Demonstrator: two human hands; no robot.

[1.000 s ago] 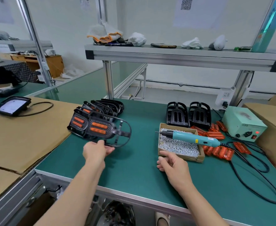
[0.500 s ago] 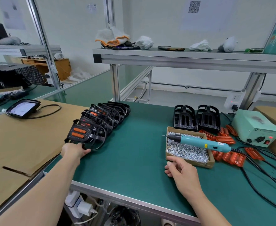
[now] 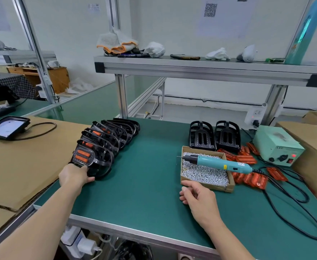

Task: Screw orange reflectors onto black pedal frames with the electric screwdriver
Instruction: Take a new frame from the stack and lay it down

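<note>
Step in hand, judged: setting done piece aside. Left hand [image 3: 75, 175] grips finished pedal [image 3: 83, 156], well left of screw box [image 3: 206, 185]. Right hand [image 3: 200, 200] loose, empty, just before box. Screwdriver [image 3: 219, 163] lies across box; bare frames [image 3: 214, 136] behind it; loose reflectors [image 3: 247, 178] to its right. Next move likely: fetch bare frame and reflector.

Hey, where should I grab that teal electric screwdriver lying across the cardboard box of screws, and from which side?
Take the teal electric screwdriver by its thick cylindrical barrel, probably from above with the right hand. It lies across the open cardboard box, thin bit pointing left, black cord trailing right, so the mid-barrel is bare and reachable.
</note>
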